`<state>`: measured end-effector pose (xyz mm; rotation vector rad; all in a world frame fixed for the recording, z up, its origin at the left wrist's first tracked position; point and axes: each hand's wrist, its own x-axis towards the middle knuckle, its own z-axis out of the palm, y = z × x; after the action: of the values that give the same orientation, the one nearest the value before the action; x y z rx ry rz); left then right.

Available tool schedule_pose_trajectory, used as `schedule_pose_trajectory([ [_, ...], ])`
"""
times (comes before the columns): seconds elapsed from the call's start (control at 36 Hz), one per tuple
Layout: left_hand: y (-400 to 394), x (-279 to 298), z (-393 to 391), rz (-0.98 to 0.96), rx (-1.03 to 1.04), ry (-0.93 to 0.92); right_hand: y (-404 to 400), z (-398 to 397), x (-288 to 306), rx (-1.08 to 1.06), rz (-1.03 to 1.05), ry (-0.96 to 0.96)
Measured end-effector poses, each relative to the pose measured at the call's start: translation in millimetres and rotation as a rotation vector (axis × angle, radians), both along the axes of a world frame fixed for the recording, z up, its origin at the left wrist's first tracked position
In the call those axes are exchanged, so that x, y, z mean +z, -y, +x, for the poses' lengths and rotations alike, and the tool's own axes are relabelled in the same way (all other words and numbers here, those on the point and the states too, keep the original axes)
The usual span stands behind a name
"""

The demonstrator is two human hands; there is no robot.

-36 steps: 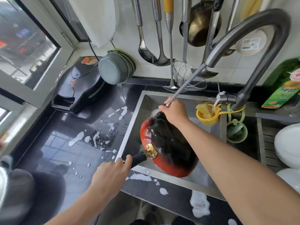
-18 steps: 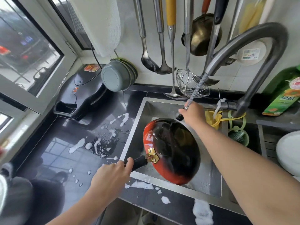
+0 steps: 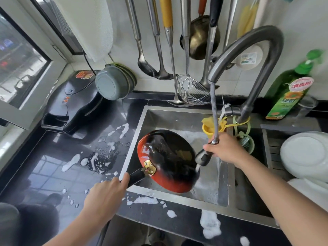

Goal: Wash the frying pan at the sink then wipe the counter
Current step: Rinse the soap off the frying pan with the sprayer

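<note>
The left hand (image 3: 104,196) grips the black handle of the frying pan (image 3: 168,160), fingers wrapped round it, and holds the pan tilted over the steel sink (image 3: 142,121) — its underside faces up, black in the middle and red toward the rim, with a brass bracket where the handle joins. The right hand (image 3: 225,150) grasps the pull-out spray head (image 3: 204,158), fingers curled about it, the nozzle pointed at the pan's right edge, where water runs white. A braided hose (image 3: 213,110) climbs from the spray head to the mouth of the arched faucet (image 3: 262,50).

Suds lie in the sink basin behind the pan, and patches of foam spot the black counter (image 3: 53,174) to the left and along the front edge. A yellow strainer cup (image 3: 208,128) hangs at the sink's back right corner. On the wall hang ladles, a wire skimmer (image 3: 193,91) and a brass-coloured ladle. A green bottle of dish soap (image 3: 287,93) stands at the right — white plates (image 3: 305,155) rest on the rack below it. A black electric griddle (image 3: 71,103) sits at the counter's back left.
</note>
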<state>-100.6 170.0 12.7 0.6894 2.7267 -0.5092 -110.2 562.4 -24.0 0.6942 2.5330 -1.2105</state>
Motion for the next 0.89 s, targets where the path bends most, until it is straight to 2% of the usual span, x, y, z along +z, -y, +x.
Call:
schedule_pose_trajectory([
  [0.17,-9.0,-0.2,-2.5,-0.015,-0.039,-0.02,44.5,-15.9,-0.4,-0.013,-0.28,-0.107],
  [0.22,-10.4,-2.8,-3.3,-0.027,-0.046,-0.019,61.1,-27.8,0.1,-0.045,-0.305,-0.174],
  [0.39,-16.3,-7.6,0.4,-0.042,-0.063,-0.007,82.5,-71.1,7.9,-0.146,-0.197,-0.303],
  [0.56,-14.7,-3.8,3.5,-0.022,-0.045,-0.016,60.5,-98.5,3.2,-0.247,-0.062,-0.27],
  [0.72,-11.0,-1.4,2.3,0.025,-0.014,-0.023,25.9,-71.0,3.9,-0.105,0.142,-0.152],
  [0.89,-8.2,-0.4,0.6,0.01,0.017,-0.017,-5.8,-36.9,6.2,-0.09,0.366,-0.204],
])
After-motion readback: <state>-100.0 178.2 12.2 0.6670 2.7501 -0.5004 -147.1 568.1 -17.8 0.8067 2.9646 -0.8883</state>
